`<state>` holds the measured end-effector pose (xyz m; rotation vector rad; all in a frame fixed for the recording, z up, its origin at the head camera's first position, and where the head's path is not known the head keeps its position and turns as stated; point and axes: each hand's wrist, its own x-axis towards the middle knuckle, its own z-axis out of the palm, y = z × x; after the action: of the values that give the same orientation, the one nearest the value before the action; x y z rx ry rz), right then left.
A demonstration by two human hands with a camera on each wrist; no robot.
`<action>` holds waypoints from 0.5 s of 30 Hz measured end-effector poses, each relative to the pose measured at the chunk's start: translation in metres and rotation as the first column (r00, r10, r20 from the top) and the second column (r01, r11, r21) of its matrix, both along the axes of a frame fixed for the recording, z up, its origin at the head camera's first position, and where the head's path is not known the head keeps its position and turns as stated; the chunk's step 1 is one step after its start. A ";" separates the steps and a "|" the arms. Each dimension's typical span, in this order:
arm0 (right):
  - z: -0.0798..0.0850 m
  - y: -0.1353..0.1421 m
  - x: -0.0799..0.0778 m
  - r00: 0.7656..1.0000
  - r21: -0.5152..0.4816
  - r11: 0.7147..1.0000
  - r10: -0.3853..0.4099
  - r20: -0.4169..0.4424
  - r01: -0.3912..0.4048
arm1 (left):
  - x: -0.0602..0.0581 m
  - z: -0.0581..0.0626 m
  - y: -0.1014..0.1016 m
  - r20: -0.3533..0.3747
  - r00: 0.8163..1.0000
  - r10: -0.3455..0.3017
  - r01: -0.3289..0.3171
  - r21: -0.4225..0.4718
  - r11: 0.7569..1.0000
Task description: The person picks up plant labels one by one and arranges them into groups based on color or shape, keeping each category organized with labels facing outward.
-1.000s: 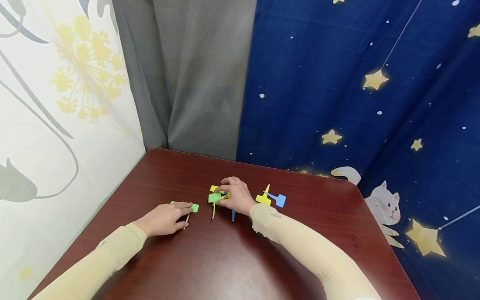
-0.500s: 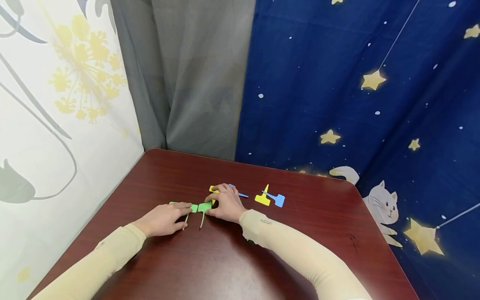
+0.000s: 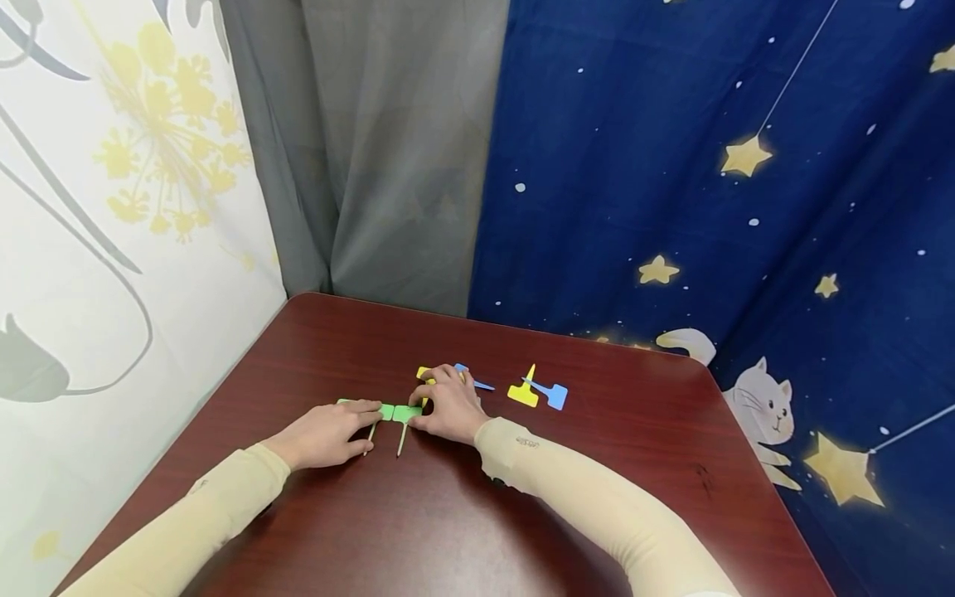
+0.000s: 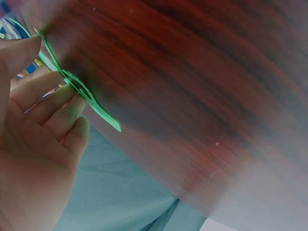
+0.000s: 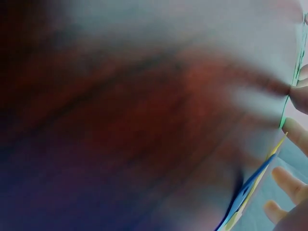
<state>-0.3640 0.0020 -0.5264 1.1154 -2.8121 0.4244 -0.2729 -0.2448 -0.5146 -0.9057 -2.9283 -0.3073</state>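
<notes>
Green T-shaped plant labels lie in a row on the dark red-brown table. My left hand (image 3: pixel 336 433) rests with fingers extended over the left ones, so only a right end (image 3: pixel 386 412), a left corner and a stem show. Beside that end lies another green plant label (image 3: pixel 403 413), its stem pointing toward me. My right hand (image 3: pixel 451 408) pinches this one's head between thumb and forefinger. The two heads meet or nearly meet. In the left wrist view, green label edges (image 4: pixel 106 115) run under the fingertips. In the right wrist view, the thumb (image 5: pixel 299 98) touches a green edge.
Beyond my right hand, a yellow label (image 3: pixel 423 372) and a blue label (image 3: pixel 483 385) lie partly hidden. Farther right, a yellow label (image 3: pixel 524 395) and a blue label (image 3: pixel 556 397) cross at their stems. Curtains hang behind the table (image 3: pixel 418 531).
My right hand has brought the green plant label leftward and nearer to me, up beside the left ones, and straightened it. More of the blue label behind is uncovered. My left hand has stayed put.
</notes>
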 end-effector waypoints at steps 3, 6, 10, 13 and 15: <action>0.001 0.001 0.001 1.000 0.013 1.000 0.001 -0.020 -0.001 | 0.000 0.000 0.000 -0.007 1.000 -0.004 0.004 0.008 1.000; 0.003 0.001 0.001 0.999 0.029 1.000 0.002 -0.033 -0.001 | 0.000 0.000 0.000 -0.020 1.000 -0.009 0.009 0.012 1.000; 0.002 0.002 0.001 0.999 0.035 0.999 0.008 -0.038 -0.007 | 0.000 -0.002 -0.001 -0.025 1.000 -0.008 0.009 0.007 1.000; 0.002 0.002 0.000 0.999 0.024 1.000 0.012 -0.039 -0.011 | -0.001 -0.003 -0.001 -0.017 1.000 -0.005 0.005 0.005 1.000; 0.002 0.003 -0.001 0.999 0.010 1.000 0.012 -0.039 -0.011 | -0.001 -0.003 -0.002 -0.015 1.000 -0.005 0.005 0.003 1.000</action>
<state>-0.3646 0.0047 -0.5242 1.1296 -2.7784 0.3854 -0.2735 -0.2466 -0.5179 -0.9104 -2.9115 -0.3034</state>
